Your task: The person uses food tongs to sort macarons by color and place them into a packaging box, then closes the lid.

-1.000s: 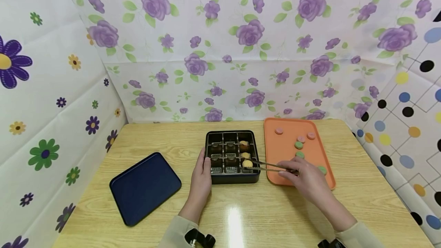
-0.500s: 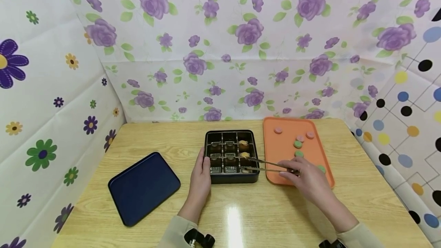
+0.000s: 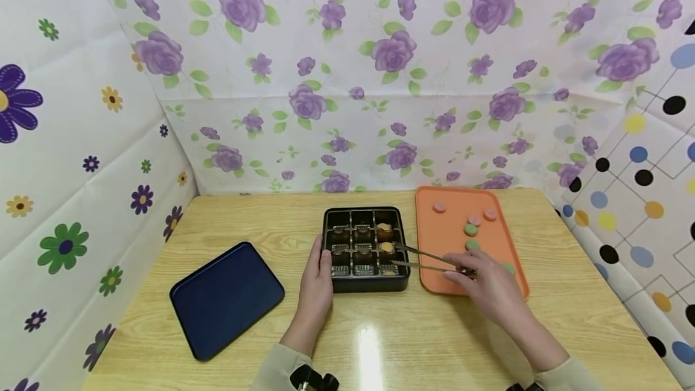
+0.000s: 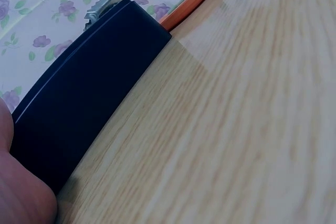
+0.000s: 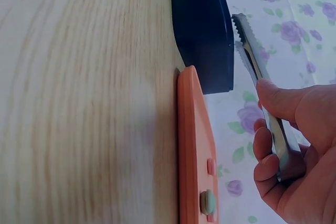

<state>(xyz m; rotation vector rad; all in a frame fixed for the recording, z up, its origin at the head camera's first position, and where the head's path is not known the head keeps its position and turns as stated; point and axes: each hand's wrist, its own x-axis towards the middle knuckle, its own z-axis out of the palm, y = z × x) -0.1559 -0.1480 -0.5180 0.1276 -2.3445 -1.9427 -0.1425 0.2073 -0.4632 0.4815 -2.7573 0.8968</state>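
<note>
My left hand [image 3: 317, 285] rests against the left side of a black divided box [image 3: 370, 283], fingers straight along its wall. In the left wrist view, part of that hand lies at the end of the box's dark front face [image 4: 89, 87]. My right hand [image 3: 491, 285] grips metal tongs [image 3: 426, 253]; the right wrist view shows thumb and fingers round their handle [image 5: 283, 148]. The tong tips stand apart over the box's right column, with no macaron seen between them. A yellow macaron [image 3: 387, 247] sits in that column, an orange-yellow one [image 3: 384, 227] behind it. The front right compartment's contents are unclear.
An orange tray [image 3: 440, 234] right of the box bears several pink macarons [image 3: 439, 206] and green macarons [image 3: 470, 230]. A dark blue lid or tray [image 3: 228, 300] lies at the left. Floral cloth [image 3: 304, 101] hangs behind the wooden table [image 3: 369, 343].
A yellow macaron seen at the tong tips one second ago has dropped into the front right compartment. The tongs have spread and shifted slightly right. My left hand stays at the box.
</note>
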